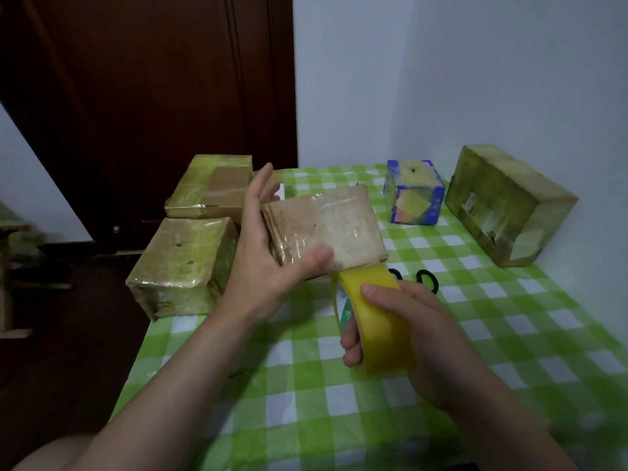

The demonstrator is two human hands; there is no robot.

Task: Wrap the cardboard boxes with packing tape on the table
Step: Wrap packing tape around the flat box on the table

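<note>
Right now I hold the flat cardboard box [339,226] up off the table [306,413] in my left hand [258,253]. The thumb [316,258] presses on its top face near the front edge, and the other fingers reach round the far left side. My right hand [418,331] is curled tight round the yellow tape roll [377,321], just below and in front of the box. A short strip seems to run from the roll up to that front edge.

The box's long axis runs left to right across me, so as I judge it the roll has to travel away from me, across the short way. The right hand is the nearer one to do that while the left hand turns the box.

Green print shows inside the roll's core, but I cannot read it. The blue box [414,192] at the back carries lettering on its side and the big wrapped box [503,205] by the wall has a label, both too small to read. Black scissors [426,278] lie just behind the roll.
</note>
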